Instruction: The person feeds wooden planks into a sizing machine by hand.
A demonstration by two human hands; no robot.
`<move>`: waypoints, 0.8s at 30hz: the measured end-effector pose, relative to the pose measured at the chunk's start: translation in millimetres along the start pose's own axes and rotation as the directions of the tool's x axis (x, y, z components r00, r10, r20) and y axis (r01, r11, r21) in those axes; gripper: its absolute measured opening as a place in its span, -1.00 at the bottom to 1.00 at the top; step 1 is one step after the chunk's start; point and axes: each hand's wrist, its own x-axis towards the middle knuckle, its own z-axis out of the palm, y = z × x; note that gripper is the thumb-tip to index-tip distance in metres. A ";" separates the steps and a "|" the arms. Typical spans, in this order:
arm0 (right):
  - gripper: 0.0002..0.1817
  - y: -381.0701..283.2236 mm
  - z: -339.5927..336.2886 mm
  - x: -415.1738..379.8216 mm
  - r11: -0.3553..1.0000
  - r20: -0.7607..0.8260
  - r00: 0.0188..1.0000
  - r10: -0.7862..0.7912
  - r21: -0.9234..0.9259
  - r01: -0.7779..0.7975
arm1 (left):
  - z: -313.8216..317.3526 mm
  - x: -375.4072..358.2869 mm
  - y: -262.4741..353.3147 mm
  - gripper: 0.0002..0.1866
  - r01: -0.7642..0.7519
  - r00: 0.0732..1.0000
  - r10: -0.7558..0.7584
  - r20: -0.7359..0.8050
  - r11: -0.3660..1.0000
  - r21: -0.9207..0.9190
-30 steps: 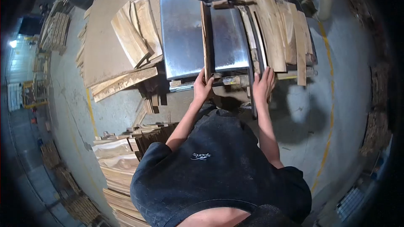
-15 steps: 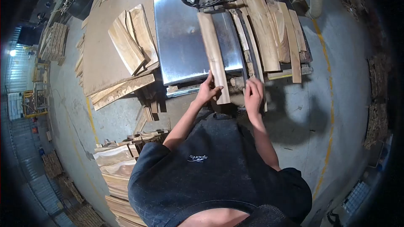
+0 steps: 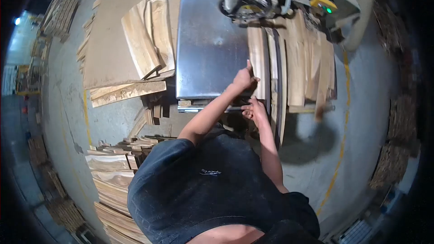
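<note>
A long pale board (image 3: 258, 56) lies lengthwise along the right side of the shiny metal table (image 3: 205, 79), its far end near the machine with the black handwheel (image 3: 244, 3). My left hand (image 3: 245, 77) is on the board's left edge, thumb and fingers spread against it. My right hand (image 3: 256, 111) is at the board's near end, fingers partly curled; whether it grips the board is hard to make out. Just right of the board runs a dark rail (image 3: 277, 72) with narrow strips of wood beside it.
Several boards (image 3: 298, 58) lie right of the rail. More boards (image 3: 141, 40) rest on the brown panel (image 3: 104, 49) at left. A wood stack (image 3: 110, 176) stands at lower left. A grey hose (image 3: 361, 13) hangs at upper right.
The board has moved right and forward, now against the rail by the machine. My left hand has moved along with it. My right hand has shifted left to the board's near end.
</note>
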 end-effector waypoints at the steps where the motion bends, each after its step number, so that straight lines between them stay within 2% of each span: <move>1: -0.36 -4.4 0.8 21.2 1.000 -0.045 0.999 0.019 0.005 -0.019 | -2.8 5.6 3.7 0.14 0.023 1.000 -0.023 0.006 0.999 0.026; 2: -0.34 -6.3 -3.4 35.0 0.995 -0.039 0.999 -0.008 -0.101 0.004 | -6.5 9.6 5.9 0.13 0.054 0.998 -0.055 0.008 0.997 0.052; 4: -0.31 -26.2 1.0 32.4 0.982 -0.083 0.984 0.160 -0.090 -0.168 | -14.1 17.8 10.8 0.10 0.075 0.997 -0.074 -0.025 0.996 0.046; 5: -0.30 -24.8 6.4 33.4 0.978 -0.163 0.975 0.150 -0.118 -0.170 | -21.4 26.3 17.0 0.10 0.145 0.989 -0.147 0.032 0.988 0.053; 7: -0.26 -16.1 6.1 40.8 0.967 -0.299 0.941 0.160 -0.145 -0.210 | -25.7 40.3 16.8 0.12 0.170 0.985 -0.170 0.015 0.985 0.003; 10: -0.18 -11.0 -2.9 38.9 0.980 -0.246 0.961 0.126 -0.118 -0.159 | -36.8 58.4 21.2 0.11 0.200 0.980 -0.199 0.016 0.979 -0.046; 12: -0.13 -20.2 0.3 34.6 0.971 -0.242 0.955 0.171 -0.121 -0.205 | -46.5 67.8 23.8 0.09 0.220 0.975 -0.221 -0.012 0.974 -0.054; 14: -0.06 -38.3 6.6 38.3 0.915 -0.259 0.930 0.262 -0.239 -0.324 | -43.5 86.4 16.4 0.10 0.187 0.981 -0.188 -0.052 0.982 -0.024; 16: -0.04 -47.9 1.8 48.2 0.838 -0.245 0.913 0.325 -0.372 -0.398 | -71.3 92.2 20.2 -0.02 0.147 0.989 -0.146 -0.035 0.989 0.004; 17: -0.06 -48.1 -7.0 50.4 0.832 -0.186 0.934 0.305 -0.426 -0.356 | -75.4 99.2 5.9 -0.20 0.072 0.982 -0.097 -0.160 0.986 -0.153; 18: -0.09 -55.9 -9.0 53.4 0.818 -0.143 0.904 0.403 -0.387 -0.426 | -79.2 116.8 -16.4 -0.49 0.019 0.987 -0.062 -0.150 0.962 -0.273; 19: -0.12 -54.0 -14.9 56.0 0.826 -0.138 0.917 0.373 -0.400 -0.396 | -108.4 95.8 -11.8 -0.57 -0.139 0.918 0.010 -0.396 0.945 -0.297; 20: -0.14 -46.1 -19.0 58.0 0.835 -0.130 0.929 0.347 -0.407 -0.370 | -145.0 74.5 -14.6 -0.63 -0.149 0.887 0.043 -0.459 0.969 -0.197; 21: -0.20 -42.4 -18.2 56.2 0.867 -0.121 0.932 0.342 -0.341 -0.362 | -180.3 56.6 -25.6 -0.65 -0.173 0.805 0.113 -0.582 0.984 -0.048; 22: -0.20 -36.4 -13.9 51.6 0.868 -0.125 0.931 0.344 -0.337 -0.366 | -209.8 40.3 -44.0 -0.66 -0.205 0.606 0.209 -0.768 0.973 0.103; 23: -0.23 -30.8 -4.3 44.3 0.895 -0.192 0.956 0.222 -0.349 -0.278 | -240.1 26.9 -65.4 -0.64 -0.236 0.309 0.332 -0.891 0.934 0.267; 24: -0.26 -25.0 4.8 36.2 0.913 -0.256 0.962 0.094 -0.364 -0.186 | -262.3 2.1 -84.8 -0.58 0.109 0.260 0.233 -0.937 0.957 0.268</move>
